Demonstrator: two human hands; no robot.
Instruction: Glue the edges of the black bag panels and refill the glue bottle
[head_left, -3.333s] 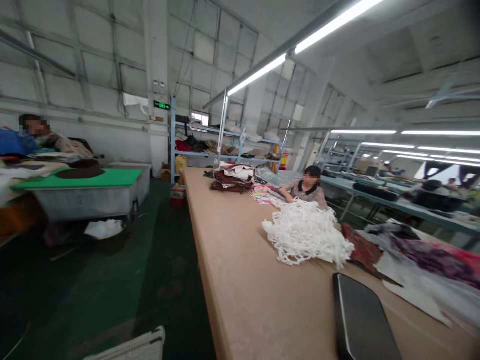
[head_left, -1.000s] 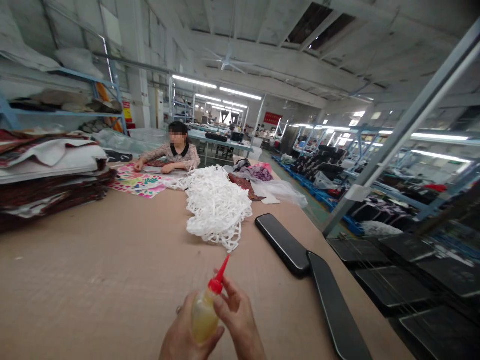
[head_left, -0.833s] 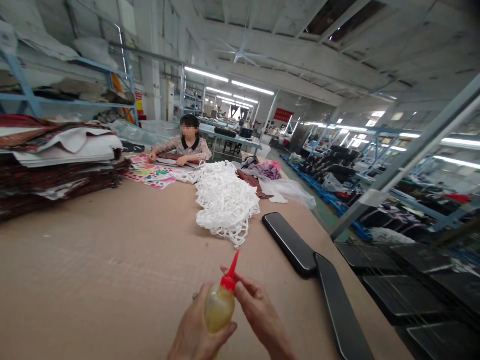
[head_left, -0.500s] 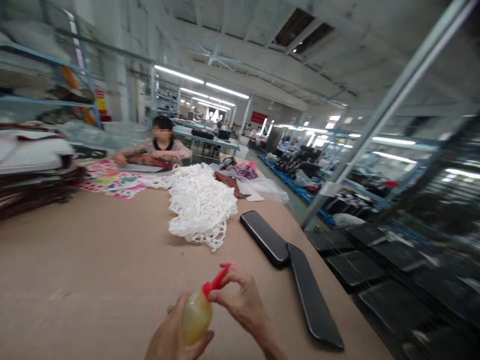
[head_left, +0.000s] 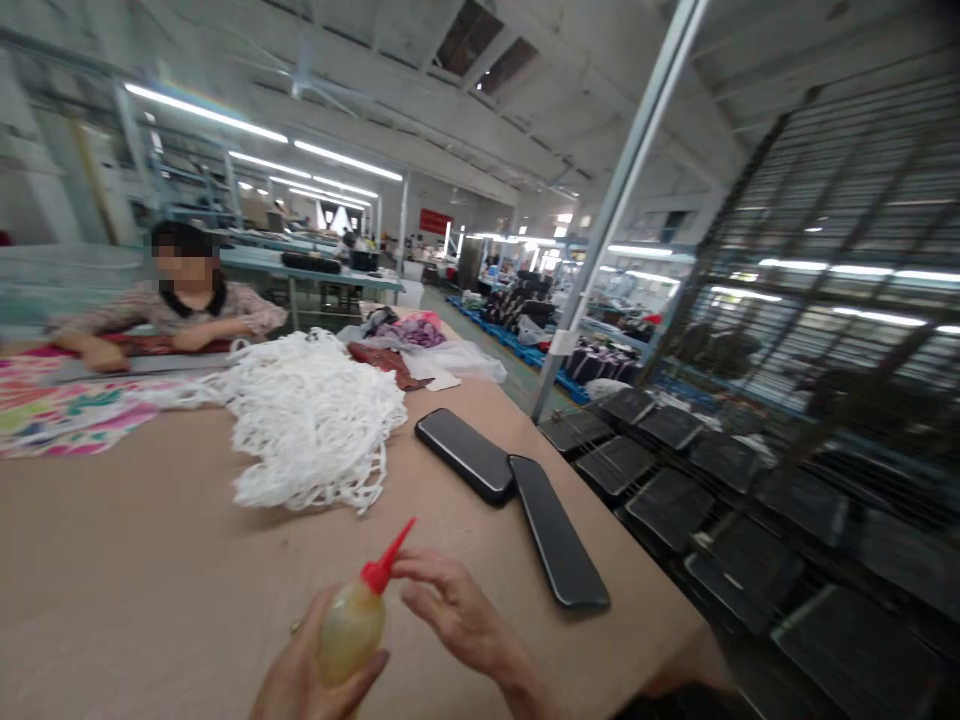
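Counter (head_left: pixel 165 580), broad and flat with a smooth tan top, fills the foreground. Over it the left hand (head_left: pixel 296 655) curls its fingers firmly round a translucent squeeze bottle (head_left: pixel 349 635) with yellowish contents and a red pointed nozzle (head_left: pixel 393 550) — tilted, tip up to the right. The right hand (head_left: pixel 459 612) has its fingers half open, loosely bent just beside the nozzle; whether they touch it, I cannot tell. Beyond lie a tangled heap of thin white strips (head_left: pixel 311 420), a brightly printed floral sheet (head_left: pixel 97 425), and a black round-cornered slab (head_left: pixel 465 455) meeting a narrower black slab (head_left: pixel 559 532). A co-worker (head_left: pixel 169 315) in a patterned top with dark collar is at the far side. Around stretches a long workshop — white tube lights (head_left: pixel 206 112), a grey metal post (head_left: pixel 617 200) with a pale band (head_left: pixel 562 343), rows of black trays (head_left: pixel 671 505). A red banner (head_left: pixel 436 220) hangs at the back, its markings too small to read.
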